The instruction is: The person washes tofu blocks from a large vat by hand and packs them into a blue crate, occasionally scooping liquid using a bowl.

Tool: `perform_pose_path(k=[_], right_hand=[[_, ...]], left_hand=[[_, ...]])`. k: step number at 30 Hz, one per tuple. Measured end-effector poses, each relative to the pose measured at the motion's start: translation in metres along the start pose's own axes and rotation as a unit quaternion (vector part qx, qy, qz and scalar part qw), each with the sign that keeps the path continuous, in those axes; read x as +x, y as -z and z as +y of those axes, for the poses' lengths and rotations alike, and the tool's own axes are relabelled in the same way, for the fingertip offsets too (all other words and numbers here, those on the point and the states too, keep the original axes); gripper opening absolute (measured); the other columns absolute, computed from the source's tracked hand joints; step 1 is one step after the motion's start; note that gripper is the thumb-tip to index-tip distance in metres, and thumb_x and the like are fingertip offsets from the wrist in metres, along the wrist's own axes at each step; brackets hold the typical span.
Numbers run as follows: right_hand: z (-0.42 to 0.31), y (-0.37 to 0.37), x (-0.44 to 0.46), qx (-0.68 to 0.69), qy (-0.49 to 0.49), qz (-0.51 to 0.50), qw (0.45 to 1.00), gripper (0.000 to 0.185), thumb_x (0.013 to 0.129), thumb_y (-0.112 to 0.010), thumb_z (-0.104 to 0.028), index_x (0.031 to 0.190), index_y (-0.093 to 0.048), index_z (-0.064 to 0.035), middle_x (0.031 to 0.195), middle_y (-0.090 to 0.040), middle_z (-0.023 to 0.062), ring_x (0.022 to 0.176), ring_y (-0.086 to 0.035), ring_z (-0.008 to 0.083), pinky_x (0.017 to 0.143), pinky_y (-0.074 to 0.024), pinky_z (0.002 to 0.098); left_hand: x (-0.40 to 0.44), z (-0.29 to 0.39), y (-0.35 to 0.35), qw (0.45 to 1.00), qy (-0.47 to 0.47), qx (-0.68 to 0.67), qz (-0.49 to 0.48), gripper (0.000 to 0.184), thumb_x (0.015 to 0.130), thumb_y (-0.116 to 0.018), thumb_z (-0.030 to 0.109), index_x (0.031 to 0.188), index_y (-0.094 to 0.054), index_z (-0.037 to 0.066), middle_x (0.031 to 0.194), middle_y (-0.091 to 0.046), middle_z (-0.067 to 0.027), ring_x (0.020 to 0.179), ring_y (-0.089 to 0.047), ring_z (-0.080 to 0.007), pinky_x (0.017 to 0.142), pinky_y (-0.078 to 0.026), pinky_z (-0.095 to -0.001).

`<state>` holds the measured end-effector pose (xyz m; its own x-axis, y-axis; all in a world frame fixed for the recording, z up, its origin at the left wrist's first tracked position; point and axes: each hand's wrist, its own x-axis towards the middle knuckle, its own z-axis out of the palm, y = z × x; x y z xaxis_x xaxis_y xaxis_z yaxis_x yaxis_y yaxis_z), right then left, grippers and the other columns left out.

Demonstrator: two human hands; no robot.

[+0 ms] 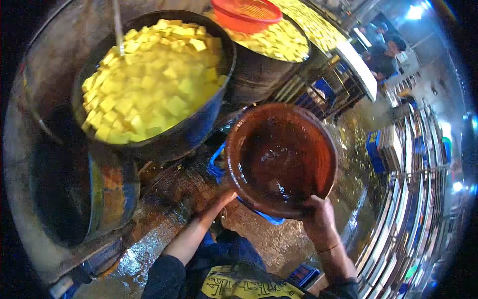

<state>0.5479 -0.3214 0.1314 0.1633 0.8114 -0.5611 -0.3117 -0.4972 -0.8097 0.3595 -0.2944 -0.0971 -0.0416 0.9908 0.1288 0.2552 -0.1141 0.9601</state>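
Observation:
A wide, round, reddish-brown basin (279, 149) is in front of me, tilted so I see its wet inside. My left hand (228, 192) grips it at the lower left, with most of the fingers hidden beneath or behind the wall. At the lower right, my right hand (317, 212) is closed over the rim, thumb on the near edge. Left of the basin stands a large dark vat (211, 112) heaped with yellow cubes (149, 84). Part of a blue plastic crate (215, 162) shows behind and below the basin.
An orange-red colander (246, 17) rests on a second vat of yellow cubes (279, 45). At left is an open dark drum (112, 194). The brown floor (159, 244) is wet. Racks of stacked trays (398, 199) line the right, and people (386, 57) stand far back.

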Motion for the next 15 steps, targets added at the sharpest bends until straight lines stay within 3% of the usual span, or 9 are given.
perform_pose_path(k=[2,4,6,9,10,11,13,15], right_hand=[[0.031,0.040,0.035,0.023,-0.033,0.055,0.998,0.042,0.068,-0.050,0.000,0.109,-0.051,0.0071,0.102,-0.060,0.0144,0.085,-0.063,0.0259,0.074,-0.0546,0.0437],[0.054,0.046,0.063,0.052,0.008,0.138,0.989,0.031,0.069,-0.053,-0.008,0.096,-0.055,0.0058,0.081,-0.059,0.0091,0.065,-0.055,0.0200,0.058,-0.0460,0.0317],[0.098,0.094,0.100,0.050,-0.060,0.155,0.985,0.032,0.066,-0.051,-0.004,0.096,-0.054,0.0066,0.082,-0.058,0.0088,0.067,-0.055,0.0210,0.059,-0.0450,0.0327],[0.124,0.095,0.131,0.103,-0.061,0.196,0.973,0.032,0.064,-0.049,0.002,0.096,-0.053,0.0047,0.085,-0.057,0.0079,0.075,-0.056,0.0208,0.068,-0.0474,0.0329],[0.121,0.087,0.136,0.125,-0.058,0.218,0.966,0.031,0.064,-0.049,0.002,0.095,-0.053,0.0046,0.083,-0.057,0.0075,0.073,-0.055,0.0207,0.064,-0.0471,0.0333],[0.159,0.128,0.150,0.105,-0.098,0.214,0.966,0.031,0.064,-0.048,0.003,0.094,-0.054,0.0039,0.083,-0.056,0.0063,0.072,-0.054,0.0189,0.064,-0.0463,0.0315],[0.165,0.131,0.160,0.075,-0.046,0.252,0.964,0.030,0.064,-0.048,0.003,0.094,-0.054,0.0031,0.084,-0.056,0.0058,0.072,-0.054,0.0173,0.065,-0.0452,0.0291],[0.152,0.127,0.171,0.071,-0.078,0.271,0.957,0.031,0.064,-0.049,0.002,0.094,-0.055,0.0026,0.086,-0.056,0.0054,0.073,-0.054,0.0155,0.065,-0.0434,0.0269]], left_hand=[[0.022,-0.033,-0.037,0.998,0.004,0.005,-0.064,0.044,0.085,-0.050,0.027,0.122,-0.045,0.005,0.128,-0.043,-0.0192,0.125,-0.033,-0.0371,0.103,-0.027,-0.0495],[0.039,-0.068,-0.069,0.993,0.004,0.020,-0.115,0.042,0.083,-0.052,0.025,0.120,-0.048,0.005,0.126,-0.045,-0.0186,0.125,-0.034,-0.0373,0.102,-0.027,-0.0501],[0.048,-0.104,-0.092,0.986,0.003,0.054,-0.157,0.040,0.082,-0.053,0.024,0.118,-0.051,0.006,0.124,-0.047,-0.0179,0.124,-0.035,-0.0375,0.101,-0.028,-0.0507],[0.066,-0.161,-0.120,0.939,0.003,0.234,-0.252,0.052,0.085,-0.051,0.023,0.134,-0.039,0.010,0.144,-0.024,-0.0162,0.134,-0.022,-0.0358,0.107,-0.023,-0.0492],[0.068,-0.177,-0.128,0.919,0.004,0.278,-0.278,0.057,0.085,-0.050,0.023,0.139,-0.035,0.011,0.151,-0.016,-0.0157,0.137,-0.018,-0.0353,0.109,-0.021,-0.0487],[0.067,-0.191,-0.134,0.895,0.017,0.315,-0.316,0.057,0.085,-0.050,0.023,0.139,-0.036,0.011,0.151,-0.016,-0.0157,0.137,-0.018,-0.0353,0.109,-0.021,-0.0486],[0.060,-0.210,-0.145,0.861,0.046,0.351,-0.365,0.057,0.085,-0.051,0.023,0.139,-0.036,0.011,0.151,-0.016,-0.0159,0.137,-0.018,-0.0353,0.109,-0.021,-0.0485],[0.053,-0.225,-0.152,0.829,0.066,0.384,-0.401,0.057,0.085,-0.051,0.024,0.139,-0.036,0.011,0.151,-0.016,-0.0161,0.137,-0.019,-0.0353,0.109,-0.021,-0.0484]])
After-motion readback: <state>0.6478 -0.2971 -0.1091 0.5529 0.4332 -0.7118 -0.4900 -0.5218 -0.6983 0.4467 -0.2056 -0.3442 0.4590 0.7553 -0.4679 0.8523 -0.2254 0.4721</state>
